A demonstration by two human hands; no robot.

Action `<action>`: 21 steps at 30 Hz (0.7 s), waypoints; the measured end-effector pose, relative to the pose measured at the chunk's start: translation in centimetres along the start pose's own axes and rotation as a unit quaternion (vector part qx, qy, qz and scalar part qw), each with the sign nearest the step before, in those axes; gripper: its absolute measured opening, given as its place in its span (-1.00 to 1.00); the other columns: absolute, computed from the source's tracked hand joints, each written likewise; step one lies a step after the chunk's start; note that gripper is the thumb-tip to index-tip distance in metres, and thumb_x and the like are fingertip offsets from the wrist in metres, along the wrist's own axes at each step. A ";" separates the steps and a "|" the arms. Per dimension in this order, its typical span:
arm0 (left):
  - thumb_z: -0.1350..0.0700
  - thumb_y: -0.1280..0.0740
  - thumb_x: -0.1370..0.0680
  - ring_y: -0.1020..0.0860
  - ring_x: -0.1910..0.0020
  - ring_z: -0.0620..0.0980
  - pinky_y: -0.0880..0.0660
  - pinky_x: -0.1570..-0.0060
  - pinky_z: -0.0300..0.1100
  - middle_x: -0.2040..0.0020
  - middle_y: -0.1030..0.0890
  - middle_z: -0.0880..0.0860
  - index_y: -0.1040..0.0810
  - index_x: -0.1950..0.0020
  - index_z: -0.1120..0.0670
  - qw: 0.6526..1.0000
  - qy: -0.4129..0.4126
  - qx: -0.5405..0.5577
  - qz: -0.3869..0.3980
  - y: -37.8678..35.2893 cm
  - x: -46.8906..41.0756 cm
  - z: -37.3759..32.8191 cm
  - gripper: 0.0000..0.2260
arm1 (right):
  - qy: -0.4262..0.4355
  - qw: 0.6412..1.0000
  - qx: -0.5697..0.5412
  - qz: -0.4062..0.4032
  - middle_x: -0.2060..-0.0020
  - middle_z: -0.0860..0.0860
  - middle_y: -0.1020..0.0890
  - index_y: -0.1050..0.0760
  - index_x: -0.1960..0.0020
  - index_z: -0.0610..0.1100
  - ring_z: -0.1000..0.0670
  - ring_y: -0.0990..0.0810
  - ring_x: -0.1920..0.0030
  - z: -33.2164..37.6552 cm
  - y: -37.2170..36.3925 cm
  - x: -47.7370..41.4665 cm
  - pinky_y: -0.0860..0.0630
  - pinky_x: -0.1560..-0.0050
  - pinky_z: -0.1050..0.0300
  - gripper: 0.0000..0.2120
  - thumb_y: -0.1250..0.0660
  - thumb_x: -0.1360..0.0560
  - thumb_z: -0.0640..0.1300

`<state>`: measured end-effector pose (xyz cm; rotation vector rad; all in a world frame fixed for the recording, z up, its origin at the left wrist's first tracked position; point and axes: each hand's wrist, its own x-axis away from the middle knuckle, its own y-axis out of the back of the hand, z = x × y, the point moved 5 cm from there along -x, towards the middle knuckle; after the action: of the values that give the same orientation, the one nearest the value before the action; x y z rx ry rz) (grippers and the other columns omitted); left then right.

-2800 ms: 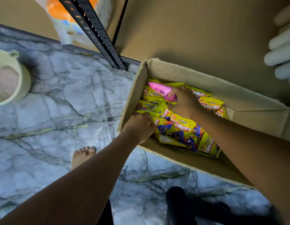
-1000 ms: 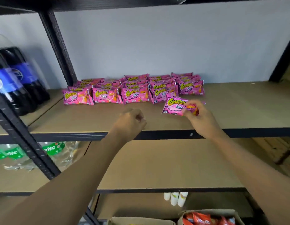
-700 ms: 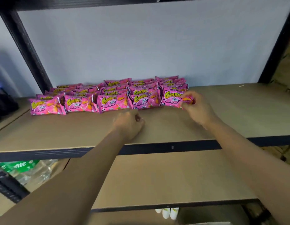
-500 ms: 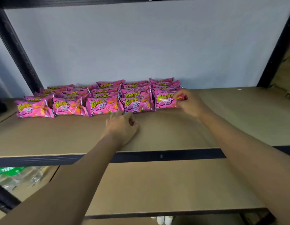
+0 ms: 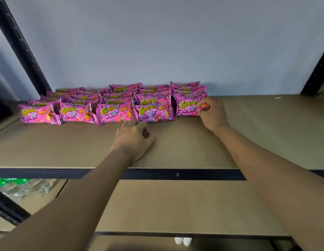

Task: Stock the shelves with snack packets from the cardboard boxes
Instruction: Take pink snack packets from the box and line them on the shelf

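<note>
We see the right hand (image 5: 212, 115) stretched far over the upper shelf (image 5: 266, 127), thumb and fingertips pinching the right edge of the end packet (image 5: 186, 108). This is a pink Corntoz bag at the right end of the nearest row. The bag lies wholly to the left of the hand. Its lower edge is on the board, its printed face is turned towards us, and only its right seam is caught in the pinch. Its left side sits just beside the next bag in the row. The other pink packets (image 5: 112, 104) fill the left and middle of the shelf in five overlapping files that run back to the pale wall (image 5: 157, 42). The left hand (image 5: 134, 140) rests on the bare board nearer to us, just in front of the middle of the row. Its fingers are loosely curled and it holds nothing. One fingertip reaches close to the lower edge of a front bag, but we cannot tell whether it touches. The right half of the shelf is bare brown board. Black posts (image 5: 21, 46) rise at the far left and far right. Below, the lower shelf (image 5: 175, 205) shows the same brown board. Clear bottles (image 5: 18, 187) with green labels lie at the lower left, and two small white objects (image 5: 183, 240) peek out at the bottom edge.
</note>
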<state>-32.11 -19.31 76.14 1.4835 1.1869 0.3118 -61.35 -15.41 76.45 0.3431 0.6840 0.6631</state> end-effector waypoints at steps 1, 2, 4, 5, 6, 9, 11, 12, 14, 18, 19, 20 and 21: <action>-0.12 -0.33 -0.51 -0.44 -0.10 0.12 -0.38 -0.15 0.00 0.04 -0.50 0.01 -0.55 0.06 -0.03 1.000 -0.001 -0.002 -0.002 0.0 0.1 0.0 -0.82 | 0.000 1.000 0.000 -0.007 0.02 -0.18 -0.61 -0.55 0.22 0.17 -0.06 -0.59 0.09 0.2 0.1 -0.1 -0.39 0.11 0.23 -0.66 -0.37 -0.38 -0.31; -0.12 -0.32 -0.51 -0.43 -0.10 0.12 -0.38 -0.15 0.00 0.03 -0.51 0.01 -0.55 0.06 -0.03 1.000 0.000 -0.004 -0.001 0.0 0.1 -0.1 -0.82 | -0.006 1.000 -0.001 -0.009 0.01 -0.17 -0.61 -0.55 0.23 0.17 -0.06 -0.58 0.08 0.3 0.0 -0.1 -0.40 0.10 0.22 -0.66 -0.36 -0.39 -0.30; -0.13 -0.31 -0.51 -0.43 -0.11 0.11 -0.37 -0.16 0.00 0.01 -0.51 0.02 -0.55 0.06 -0.03 1.000 0.004 -0.010 0.003 0.0 0.0 0.0 -0.81 | -0.016 1.000 0.001 -0.009 -0.07 -0.13 -0.56 -0.58 0.19 0.16 0.04 -0.52 0.04 0.4 -0.1 0.4 -0.39 0.00 0.27 -0.71 -0.35 -0.44 -0.26; -0.13 -0.31 -0.51 -0.43 -0.11 0.11 -0.37 -0.16 0.01 0.01 -0.51 0.02 -0.55 0.06 -0.02 1.000 0.004 -0.011 0.003 0.0 0.0 0.0 -0.81 | -0.020 1.000 0.002 -0.008 -0.13 -0.11 -0.51 -0.61 0.14 0.12 0.12 -0.44 0.02 0.4 -0.1 0.7 -0.34 -0.04 0.34 -0.74 -0.35 -0.47 -0.26; -0.12 -0.31 -0.51 -0.43 -0.11 0.11 -0.38 -0.16 0.01 0.01 -0.51 0.02 -0.55 0.06 -0.02 1.000 0.002 -0.010 0.002 0.0 0.0 0.0 -0.81 | -0.020 1.000 0.001 -0.012 -0.16 -0.12 -0.48 -0.63 0.09 0.09 0.20 -0.34 0.01 0.3 0.0 0.9 -0.28 -0.06 0.41 -0.76 -0.36 -0.48 -0.26; -0.12 -0.31 -0.52 -0.43 -0.10 0.12 -0.39 -0.15 0.02 0.03 -0.51 0.01 -0.54 0.06 -0.02 1.000 -0.005 -0.004 -0.001 0.1 0.1 -0.1 -0.82 | 0.005 1.000 0.001 -0.026 -0.16 -0.15 -0.53 -0.58 0.11 0.16 0.33 -0.24 0.07 0.3 0.0 1.0 -0.26 -0.05 0.41 -0.74 -0.37 -0.47 -0.23; -0.12 -0.30 -0.52 -0.43 -0.09 0.10 -0.39 -0.16 0.02 0.03 -0.50 0.01 -0.54 0.05 -0.03 1.000 -0.004 -0.005 0.008 0.1 0.1 0.0 -0.81 | 0.007 1.000 0.007 -0.019 -0.10 -0.11 -0.57 -0.54 0.13 0.20 0.28 -0.36 0.10 0.3 -0.3 1.0 -0.37 -0.08 0.29 -0.75 -0.36 -0.46 -0.19; -0.13 -0.29 -0.52 -0.43 -0.09 0.10 -0.39 -0.16 0.03 0.03 -0.50 0.01 -0.54 0.05 -0.03 1.000 -0.004 -0.006 0.009 0.1 0.1 -0.1 -0.81 | 0.002 1.000 0.010 -0.016 -0.06 -0.09 -0.59 -0.53 0.13 0.21 0.25 -0.42 0.11 0.4 -0.4 1.0 -0.42 -0.08 0.22 -0.76 -0.35 -0.46 -0.17; -0.13 -0.29 -0.52 -0.43 -0.09 0.09 -0.40 -0.16 0.03 0.03 -0.49 0.00 -0.54 0.05 -0.02 1.000 -0.006 -0.009 0.008 0.1 0.1 -0.1 -0.81 | 0.006 1.000 0.011 -0.012 0.00 -0.08 -0.60 -0.50 0.14 0.23 0.13 -0.52 0.08 0.4 -0.4 0.9 -0.51 -0.08 0.10 -0.75 -0.33 -0.44 -0.16; -0.12 -0.29 -0.53 -0.43 -0.09 0.09 -0.40 -0.16 0.03 0.05 -0.46 -0.02 -0.54 0.05 -0.02 1.000 -0.008 -0.010 0.010 0.2 0.2 -0.1 -0.81 | 0.000 1.000 0.008 -0.007 0.01 -0.11 -0.59 -0.49 0.15 0.22 0.03 -0.57 0.07 0.5 -0.3 1.0 -0.53 -0.05 0.12 -0.76 -0.32 -0.42 -0.15; -0.12 -0.29 -0.53 -0.43 -0.08 0.09 -0.40 -0.16 0.03 0.05 -0.46 -0.02 -0.54 0.05 -0.02 1.000 -0.010 -0.010 0.011 0.2 0.2 -0.1 -0.81 | -0.006 1.000 0.006 -0.012 0.00 -0.12 -0.58 -0.49 0.16 0.22 0.02 -0.56 0.06 0.6 -0.1 1.1 -0.51 -0.04 0.15 -0.78 -0.33 -0.42 -0.13; -0.12 -0.29 -0.53 -0.43 -0.08 0.09 -0.40 -0.16 0.03 0.05 -0.47 -0.01 -0.53 0.05 -0.02 1.000 -0.013 -0.009 0.011 0.2 0.2 -0.1 -0.81 | -0.014 1.000 0.001 -0.017 -0.01 -0.12 -0.56 -0.49 0.17 0.22 0.01 -0.55 0.04 0.7 0.1 1.3 -0.50 -0.04 0.15 -0.80 -0.34 -0.41 -0.12; -0.12 -0.29 -0.53 -0.43 -0.07 0.09 -0.40 -0.16 0.04 0.05 -0.47 -0.01 -0.53 0.05 -0.02 1.000 -0.014 -0.009 0.012 0.2 0.2 -0.2 -0.81 | -0.021 1.000 -0.005 -0.021 -0.02 -0.12 -0.55 -0.49 0.18 0.21 0.00 -0.53 0.00 0.8 0.2 1.4 -0.48 -0.05 0.15 -0.81 -0.34 -0.40 -0.11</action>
<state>-32.05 -19.02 76.27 1.4832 1.1414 0.3165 -60.08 -14.36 76.42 0.3325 0.6466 0.6172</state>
